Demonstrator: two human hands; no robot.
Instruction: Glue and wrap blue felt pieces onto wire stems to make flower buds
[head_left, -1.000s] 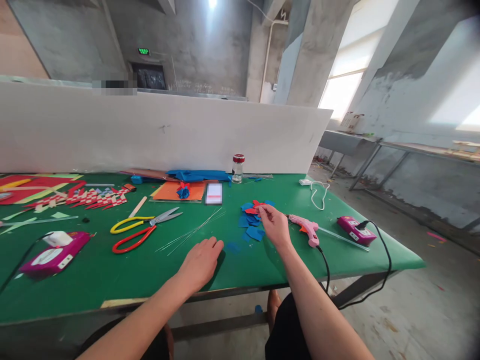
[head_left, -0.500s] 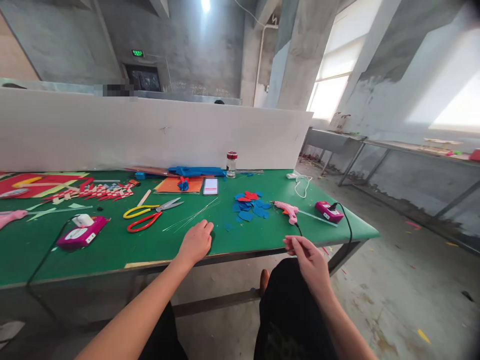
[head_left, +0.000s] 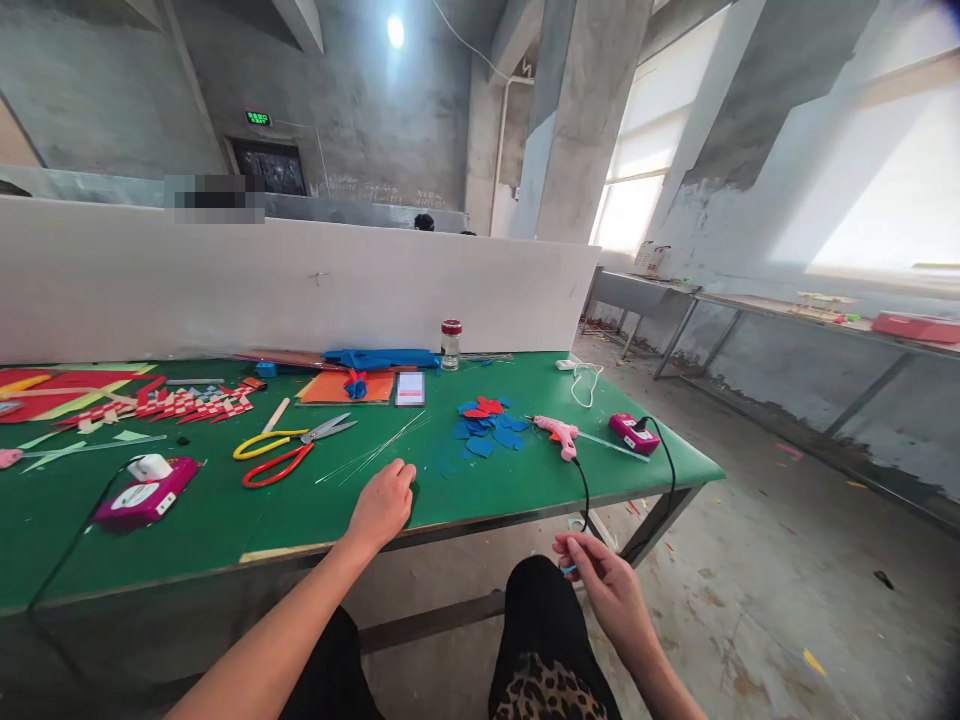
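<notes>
My left hand (head_left: pixel 382 503) lies palm down on the green table (head_left: pixel 225 515) close to its front edge, holding nothing. Thin metal wires (head_left: pixel 375 452) lie just beyond its fingers. My right hand (head_left: pixel 600 580) is off the table, down beside my knee, fingers pinched together. A small blue bit shows at its fingertips; whether it is held I cannot tell. A pile of blue and red cut pieces (head_left: pixel 484 428) sits on the table, with a pink glue gun (head_left: pixel 553 431) to its right.
Yellow scissors (head_left: pixel 289 438) and red scissors (head_left: pixel 274 467) lie left of the wires. A phone (head_left: pixel 410 388), a glass jar (head_left: pixel 451 343), an orange sheet (head_left: pixel 330 388), two magenta boxes (head_left: pixel 634 432) (head_left: pixel 142 497) with black cords, and a white partition (head_left: pixel 300 285) at the back.
My right hand left the blue and red pieces and dropped below the table edge beside my knee. The view pulled back from the table. My left hand stayed put.
</notes>
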